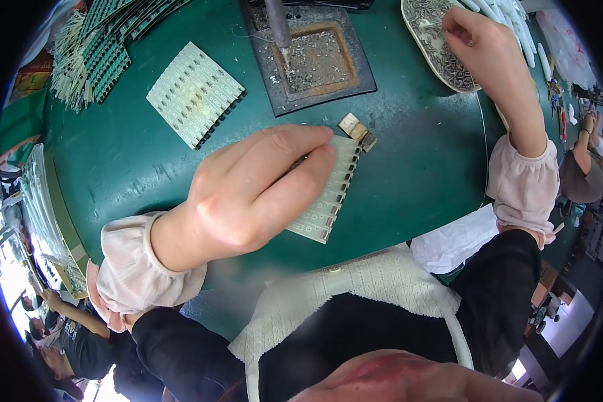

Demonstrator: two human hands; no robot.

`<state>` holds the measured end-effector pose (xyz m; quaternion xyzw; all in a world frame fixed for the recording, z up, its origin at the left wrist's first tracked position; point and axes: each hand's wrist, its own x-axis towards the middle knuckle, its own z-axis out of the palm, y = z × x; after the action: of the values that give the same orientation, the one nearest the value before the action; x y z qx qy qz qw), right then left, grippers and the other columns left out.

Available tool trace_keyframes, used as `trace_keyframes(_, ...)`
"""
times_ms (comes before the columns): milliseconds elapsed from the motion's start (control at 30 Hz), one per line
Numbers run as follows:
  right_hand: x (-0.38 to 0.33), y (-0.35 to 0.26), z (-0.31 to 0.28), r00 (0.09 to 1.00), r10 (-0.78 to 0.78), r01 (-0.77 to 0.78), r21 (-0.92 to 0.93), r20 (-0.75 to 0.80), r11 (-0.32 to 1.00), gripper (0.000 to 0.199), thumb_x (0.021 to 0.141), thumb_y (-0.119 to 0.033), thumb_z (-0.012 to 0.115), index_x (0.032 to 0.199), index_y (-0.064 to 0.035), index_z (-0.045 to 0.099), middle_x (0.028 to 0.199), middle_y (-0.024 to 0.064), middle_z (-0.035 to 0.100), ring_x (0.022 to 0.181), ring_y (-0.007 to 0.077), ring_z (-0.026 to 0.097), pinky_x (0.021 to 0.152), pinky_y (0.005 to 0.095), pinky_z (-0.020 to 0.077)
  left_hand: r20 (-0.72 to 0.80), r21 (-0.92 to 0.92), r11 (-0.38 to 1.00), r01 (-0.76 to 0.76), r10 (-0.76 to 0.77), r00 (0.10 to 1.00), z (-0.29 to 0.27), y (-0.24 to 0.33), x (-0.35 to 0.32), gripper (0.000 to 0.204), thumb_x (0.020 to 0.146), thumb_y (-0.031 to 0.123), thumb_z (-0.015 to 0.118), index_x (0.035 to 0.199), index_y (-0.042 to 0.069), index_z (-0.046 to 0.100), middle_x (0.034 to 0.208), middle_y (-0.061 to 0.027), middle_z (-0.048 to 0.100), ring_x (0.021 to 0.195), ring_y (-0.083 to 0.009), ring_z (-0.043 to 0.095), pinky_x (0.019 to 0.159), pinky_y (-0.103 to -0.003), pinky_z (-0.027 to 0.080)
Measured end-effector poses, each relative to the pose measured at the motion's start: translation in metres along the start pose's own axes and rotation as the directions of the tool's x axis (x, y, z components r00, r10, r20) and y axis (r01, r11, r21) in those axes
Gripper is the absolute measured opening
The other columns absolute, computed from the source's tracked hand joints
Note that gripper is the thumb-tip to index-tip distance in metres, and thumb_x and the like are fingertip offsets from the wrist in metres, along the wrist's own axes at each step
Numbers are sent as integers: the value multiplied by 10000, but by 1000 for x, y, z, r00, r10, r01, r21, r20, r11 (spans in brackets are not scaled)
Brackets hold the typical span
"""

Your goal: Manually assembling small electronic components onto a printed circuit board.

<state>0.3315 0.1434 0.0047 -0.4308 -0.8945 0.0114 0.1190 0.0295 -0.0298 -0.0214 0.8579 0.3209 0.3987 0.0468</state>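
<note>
My left hand (248,194) is over a pale circuit board panel (328,201) with dark contacts along its right edge. Its thumb and fingertips are pinched together at the panel's far end; whatever sits between them is hidden. At the upper right my right hand (486,47) reaches over a shallow oval dish (419,37) filled with many tiny metal parts. The fingers there are closed in a pinch, and anything in them is too small to name. Beside the panel's far corner lie small brass-coloured blocks (353,125).
A similar pale panel (194,94) lies to the left on the green table (415,167). A soldering iron (279,27) points down at a dark tray (355,84) with solder scraps. Wired boards (107,63) are stacked far left, white tubes (519,30) far right. Other people sit nearby.
</note>
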Motion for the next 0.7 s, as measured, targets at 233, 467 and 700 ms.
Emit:
trace_keyframes(233, 5, -45, -22, 981, 170, -181, 129, 96, 975, 111, 868, -69, 707, 854, 12, 632, 858, 178, 727, 732, 290, 721, 614, 386, 527, -15, 9, 1000, 2, -2, 1000, -1, 0, -1, 258, 671, 15, 710, 916, -61, 686, 973, -187, 692, 773, -268, 719, 612, -307, 603)
trace_keyframes(467, -3, -79, -5, 898, -224, -246, 854, 379, 458, 72, 916, -39, 743, 961, -25, 688, 896, -41, 618, 802, 29, 539, 679, 205, 446, 111, 9, 998, -57, 55, 992, -12, 2, 5, 294, 738, -6, 743, 981, -145, 656, 1044, -294, 693, 886, -386, 737, 745, -396, 635)
trace_keyframes(700, 3, -93, 6, 754, -332, -495, 822, 567, 280, 108, 877, -22, 779, 949, 3, 703, 892, -30, 622, 809, 40, 543, 731, 202, 446, 54, 28, 998, -51, 50, 997, -11, 6, 5, 252, 724, -31, 726, 932, -150, 649, 1006, -312, 693, 917, -408, 737, 764, -424, 643)
